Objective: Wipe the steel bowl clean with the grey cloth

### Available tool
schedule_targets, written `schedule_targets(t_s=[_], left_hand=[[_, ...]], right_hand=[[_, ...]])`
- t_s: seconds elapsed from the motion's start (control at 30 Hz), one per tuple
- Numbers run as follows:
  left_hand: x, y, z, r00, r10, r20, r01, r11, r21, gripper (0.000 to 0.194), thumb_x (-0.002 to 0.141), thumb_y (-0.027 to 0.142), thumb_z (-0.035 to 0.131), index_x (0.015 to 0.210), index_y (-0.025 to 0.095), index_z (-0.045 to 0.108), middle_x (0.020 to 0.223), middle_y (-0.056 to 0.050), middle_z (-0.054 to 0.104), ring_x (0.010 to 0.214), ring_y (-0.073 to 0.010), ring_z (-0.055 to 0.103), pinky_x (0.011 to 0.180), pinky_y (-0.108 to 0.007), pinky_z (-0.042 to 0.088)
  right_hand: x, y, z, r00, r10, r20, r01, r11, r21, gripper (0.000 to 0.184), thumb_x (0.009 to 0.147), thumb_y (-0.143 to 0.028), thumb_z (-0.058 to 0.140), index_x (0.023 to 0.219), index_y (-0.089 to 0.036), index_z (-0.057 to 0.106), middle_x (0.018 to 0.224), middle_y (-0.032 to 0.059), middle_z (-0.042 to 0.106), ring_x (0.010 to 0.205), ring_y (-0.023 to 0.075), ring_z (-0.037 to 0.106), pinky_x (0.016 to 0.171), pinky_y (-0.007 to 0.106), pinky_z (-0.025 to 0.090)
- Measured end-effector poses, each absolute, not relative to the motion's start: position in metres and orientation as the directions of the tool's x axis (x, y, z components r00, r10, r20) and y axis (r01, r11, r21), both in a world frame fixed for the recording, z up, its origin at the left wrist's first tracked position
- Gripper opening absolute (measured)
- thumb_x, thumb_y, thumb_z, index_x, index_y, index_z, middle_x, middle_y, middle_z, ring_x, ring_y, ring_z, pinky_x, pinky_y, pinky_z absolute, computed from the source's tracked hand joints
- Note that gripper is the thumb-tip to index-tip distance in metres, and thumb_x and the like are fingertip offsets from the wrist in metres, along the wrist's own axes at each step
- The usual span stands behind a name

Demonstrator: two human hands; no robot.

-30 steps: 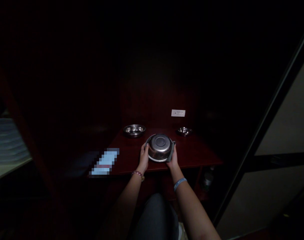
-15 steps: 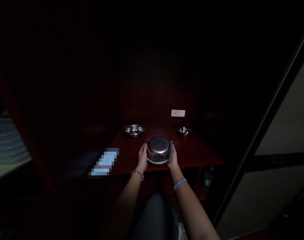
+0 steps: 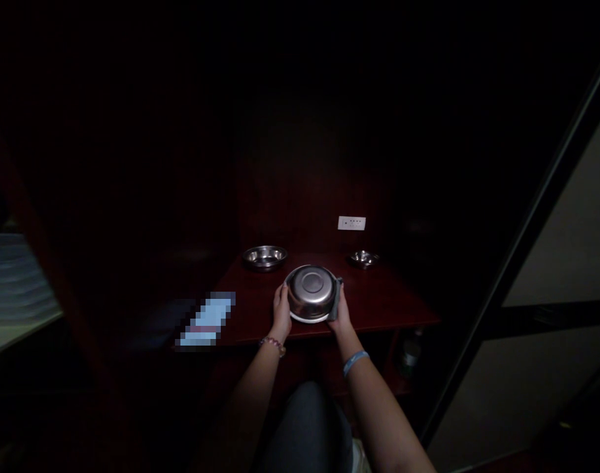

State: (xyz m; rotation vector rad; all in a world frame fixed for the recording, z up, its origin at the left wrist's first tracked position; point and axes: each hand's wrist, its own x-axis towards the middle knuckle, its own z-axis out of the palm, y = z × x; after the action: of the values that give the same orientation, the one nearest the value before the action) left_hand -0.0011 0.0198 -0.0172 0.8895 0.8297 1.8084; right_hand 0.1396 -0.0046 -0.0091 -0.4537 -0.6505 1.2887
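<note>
A shiny metal bowl (image 3: 312,292) is held bottom-up between my two hands, over the front part of the dark red table (image 3: 378,295). My left hand (image 3: 281,312) grips its left rim, thumb on the near side. On the right, my right hand (image 3: 343,310) closes on the rim with a grey cloth (image 3: 334,303) between palm and metal. The fingertips under the bowl are hidden. Farther back stand a wide metal bowl (image 3: 265,263) on the left and a smaller metal dish (image 3: 363,259) on the right, both apart from my hands.
A white wall socket (image 3: 351,223) sits above the table's back edge. A pixelated bright patch (image 3: 208,320) lies at the left. Stacked pale dishes (image 3: 16,279) stand at far left. Below the table, a bottle (image 3: 410,355) stands at the right. My knee (image 3: 307,420) is beneath.
The held bowl has shifted slightly left and nearer to me, its tilt changing a little on the way. Both hands keep their grip. The other bowls have not moved.
</note>
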Motion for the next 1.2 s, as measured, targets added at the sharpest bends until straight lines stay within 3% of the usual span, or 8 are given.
schedule_targets(t_s=[0.37, 0.77, 1.2], left_hand=[[0.001, 0.015, -0.016, -0.218, 0.934, 0.282, -0.399, -0.349, 0.848, 0.042, 0.092, 0.049, 0.067, 0.121, 0.019, 0.070, 0.134, -0.013, 0.070, 0.131, -0.0293, 0.062, 0.119, -0.045, 0.040], [0.001, 0.015, -0.014, -0.236, 0.936, 0.262, -0.396, -0.339, 0.853, 0.045, 0.091, 0.052, 0.068, 0.120, 0.018, 0.070, 0.132, -0.013, 0.071, 0.130, -0.0296, 0.062, 0.118, -0.043, 0.041], [-0.001, 0.015, -0.012, -0.248, 0.930, 0.270, -0.462, -0.359, 0.811, 0.039, 0.088, 0.047, 0.071, 0.112, 0.016, 0.076, 0.130, -0.014, 0.074, 0.128, -0.0278, 0.064, 0.119, -0.044, 0.040]], right_hand=[[0.142, 0.002, -0.014, 0.205, 0.964, 0.170, -0.729, 0.266, -0.631, 0.054, 0.100, -0.062, 0.039, 0.111, -0.023, 0.076, 0.117, 0.0054, 0.081, 0.121, 0.0233, 0.072, 0.119, 0.047, 0.046], [0.142, -0.004, -0.011, 0.160, 0.973, 0.166, -0.764, 0.229, -0.603, 0.053, 0.100, -0.061, 0.041, 0.114, -0.023, 0.076, 0.122, 0.0043, 0.079, 0.123, 0.0224, 0.071, 0.121, 0.046, 0.043], [0.139, -0.013, 0.002, 0.149, 0.979, 0.138, -0.782, 0.203, -0.589, 0.044, 0.102, -0.050, 0.042, 0.100, -0.025, 0.078, 0.108, 0.0026, 0.083, 0.122, 0.0217, 0.072, 0.118, 0.046, 0.049]])
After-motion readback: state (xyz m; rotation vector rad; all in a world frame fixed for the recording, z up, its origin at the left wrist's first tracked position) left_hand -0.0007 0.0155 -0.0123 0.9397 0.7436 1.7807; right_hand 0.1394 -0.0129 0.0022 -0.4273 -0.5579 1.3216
